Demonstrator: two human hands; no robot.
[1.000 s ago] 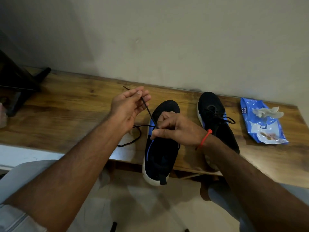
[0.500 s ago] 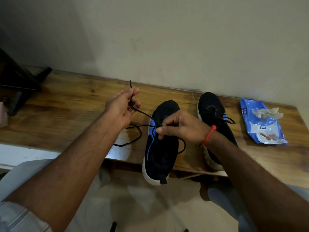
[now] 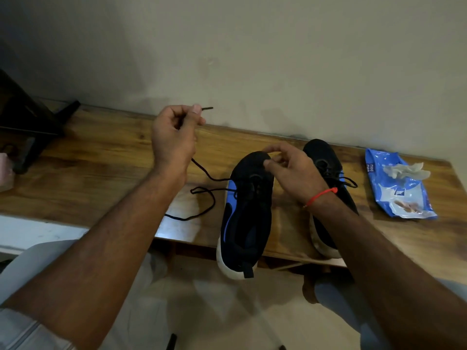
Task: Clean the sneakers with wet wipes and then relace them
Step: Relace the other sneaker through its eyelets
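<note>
A black and blue sneaker (image 3: 242,223) lies on the wooden table (image 3: 101,173), its white heel hanging over the front edge. My left hand (image 3: 174,132) is raised left of it and grips the end of its black lace (image 3: 202,170), whose tip pokes out past my thumb. The lace runs down to the eyelets, and its other end lies loose on the table. My right hand (image 3: 290,170), with a red thread on the wrist, curls its thumb and fingers on the toe part of this sneaker. A second black sneaker (image 3: 326,157), laced, lies behind my right hand.
A blue wet wipes pack (image 3: 399,193) lies at the right end of the table, with a crumpled wipe (image 3: 404,170) sticking out. A black stand (image 3: 25,122) occupies the far left. The wall runs right behind the table. My knees sit below the front edge.
My left hand has risen and pulled the lace up and back toward the wall. My right hand has slid from the eyelets forward to the sneaker's toe.
</note>
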